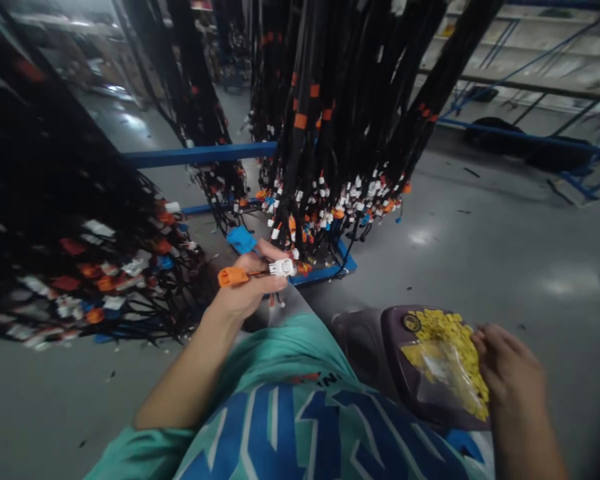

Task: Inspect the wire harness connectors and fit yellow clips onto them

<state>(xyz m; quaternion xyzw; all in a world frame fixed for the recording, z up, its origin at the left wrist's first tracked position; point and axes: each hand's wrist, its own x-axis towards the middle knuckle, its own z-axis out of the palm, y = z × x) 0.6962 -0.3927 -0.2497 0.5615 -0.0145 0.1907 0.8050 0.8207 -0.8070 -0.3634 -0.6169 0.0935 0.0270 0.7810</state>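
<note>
A white connector point(282, 268) is clamped in the left hand's grip point(273, 265); whether the right hand's grip point(495, 353), beside yellow pieces point(443, 330), is closed cannot be told.

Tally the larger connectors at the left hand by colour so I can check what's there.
Blue connector: 1
Orange connector: 1
White connector: 1
Total at the left hand: 3
The yellow pieces beside the right hand are too crowded to count.
</note>
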